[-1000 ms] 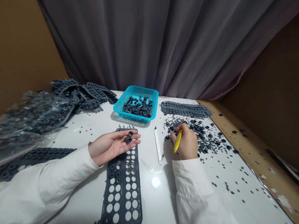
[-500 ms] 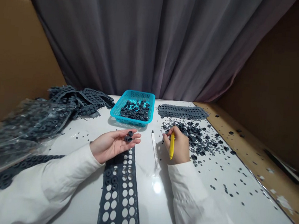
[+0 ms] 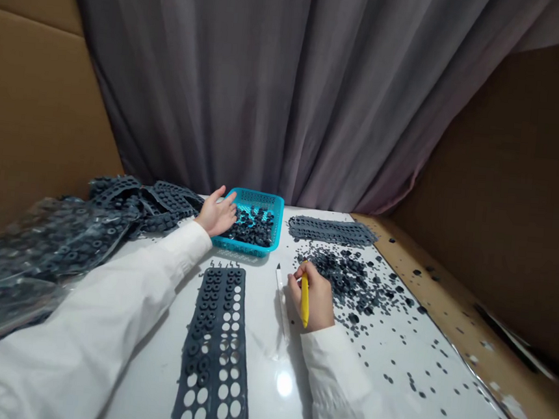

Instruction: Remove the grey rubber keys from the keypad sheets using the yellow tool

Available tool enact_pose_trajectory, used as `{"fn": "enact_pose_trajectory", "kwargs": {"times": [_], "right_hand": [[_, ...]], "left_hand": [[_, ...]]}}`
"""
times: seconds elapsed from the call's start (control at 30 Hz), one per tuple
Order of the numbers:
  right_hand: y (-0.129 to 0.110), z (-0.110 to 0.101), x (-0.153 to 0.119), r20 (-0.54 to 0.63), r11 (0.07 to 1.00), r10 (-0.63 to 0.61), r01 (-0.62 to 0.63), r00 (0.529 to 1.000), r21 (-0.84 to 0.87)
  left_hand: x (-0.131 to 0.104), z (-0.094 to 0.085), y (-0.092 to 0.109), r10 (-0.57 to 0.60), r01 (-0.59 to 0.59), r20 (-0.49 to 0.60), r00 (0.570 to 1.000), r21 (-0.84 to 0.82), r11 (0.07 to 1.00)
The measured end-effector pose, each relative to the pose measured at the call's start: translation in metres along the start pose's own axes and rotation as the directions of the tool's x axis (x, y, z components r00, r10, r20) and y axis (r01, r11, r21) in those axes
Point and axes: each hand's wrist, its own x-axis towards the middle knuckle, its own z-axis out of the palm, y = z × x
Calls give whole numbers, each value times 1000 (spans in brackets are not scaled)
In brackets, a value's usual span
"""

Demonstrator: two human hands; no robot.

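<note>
My left hand is at the left rim of the blue plastic basket, palm turned toward it and fingers spread, with nothing seen in it. Inside the basket lies a heap of small black rubber rings. My right hand is closed round a yellow pen-shaped tool above the white table. Below my hands lies a black rubber sheet; rings still sit in its upper and left rows, and the other rows are open holes. A white pen-like stick rests just left of my right hand.
Black scraps are scattered over the right of the table. Another rubber sheet lies behind them. A clear bag of black parts and a pile of sheets fill the left. Cardboard walls and a grey curtain surround the table.
My left hand has moved forward to the basket, and the black rings on its fingers no longer show there. My right hand keeps the yellow tool. The view has tilted up slightly.
</note>
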Motion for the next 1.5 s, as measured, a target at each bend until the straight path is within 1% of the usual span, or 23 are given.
{"fn": "enact_pose_trajectory", "kwargs": {"times": [0.1, 0.13, 0.17, 0.2, 0.23, 0.27, 0.33, 0.4, 0.43, 0.47, 0.5, 0.57, 0.63, 0.73, 0.83, 0.97, 1.07, 1.17, 1.23, 1.3, 1.37, 1.43, 1.5], "right_hand": [[-2, 0, -1, 10, 999, 6, -6, 1000, 31], [-4, -1, -1, 16, 998, 22, -23, 1000, 51], [-6, -1, -1, 23, 995, 45, -47, 999, 85], [-9, -2, -1, 35, 987, 73, -78, 997, 138], [-12, -2, -2, 48, 971, 108, -115, 993, 210], [-16, -1, -3, 71, 939, 141, -156, 988, 306], [-25, 4, -7, 154, 813, 187, -240, 970, 530], [-33, 14, -15, 284, 645, 195, -341, 939, 684], [-37, 20, -19, 350, 580, 190, -393, 917, 714], [-40, 26, -23, 407, 546, 189, -440, 894, 713], [-42, 32, -27, 448, 543, 195, -477, 872, 692], [-45, 42, -34, 492, 588, 205, -509, 846, 629], [-46, 48, -37, 494, 647, 208, -497, 844, 578], [-47, 53, -37, 459, 711, 224, -466, 860, 526], [-48, 54, -35, 462, 737, 251, -477, 851, 479], [-52, 53, -36, 491, 747, 267, -500, 829, 438], [-58, 52, -36, 480, 816, 225, -434, 848, 383], [-67, 53, -33, 436, 910, 133, -284, 890, 302], [-71, 56, -30, 407, 943, 88, -207, 909, 260], [-71, 59, -28, 402, 944, 74, -195, 912, 267], [-68, 61, -27, 427, 911, 106, -260, 898, 320], [-63, 61, -28, 467, 860, 159, -354, 870, 368], [-60, 60, -29, 497, 831, 184, -404, 848, 382]], "left_hand": [[-18, -17, 2, 41, -40, -12, 999, 101, 994], [-27, -21, 3, 68, -70, 18, 998, 198, 978], [-37, -23, 3, 94, -108, 57, 994, 330, 938], [-48, -25, 3, 114, -155, 112, 987, 485, 861], [-59, -26, 1, 89, -183, 177, 980, 636, 750], [-71, -27, -2, 46, -190, 217, 975, 711, 677], [-91, -27, -13, -36, -226, 295, 955, 800, 555], [-107, -27, -28, -80, -358, 395, 915, 889, 285], [-112, -27, -36, -81, -405, 422, 903, 898, 169], [-116, -27, -44, -87, -433, 440, 894, 897, 89], [-118, -28, -51, -99, -445, 449, 888, 893, 57], [-119, -30, -61, -121, -457, 461, 879, 888, 61], [-118, -32, -66, -121, -470, 476, 871, 880, 73], [-116, -36, -68, -107, -493, 497, 861, 867, 65], [-115, -38, -69, -110, -507, 510, 853, 860, 50], [-115, -37, -69, -112, -541, 538, 835, 841, 3], [-116, -35, -69, -121, -556, 548, 828, 831, -38], [-119, -32, -69, -144, -579, 565, 813, 809, -100], [-121, -30, -71, -163, -592, 570, 805, 789, -166], [-124, -28, -75, -171, -587, 561, 810, 770, -251], [-126, -28, -80, -171, -579, 556, 813, 743, -336], [-127, -29, -84, -173, -591, 577, 798, 697, -406], [-127, -31, -86, -172, -620, 616, 769, 652, -436]]}}
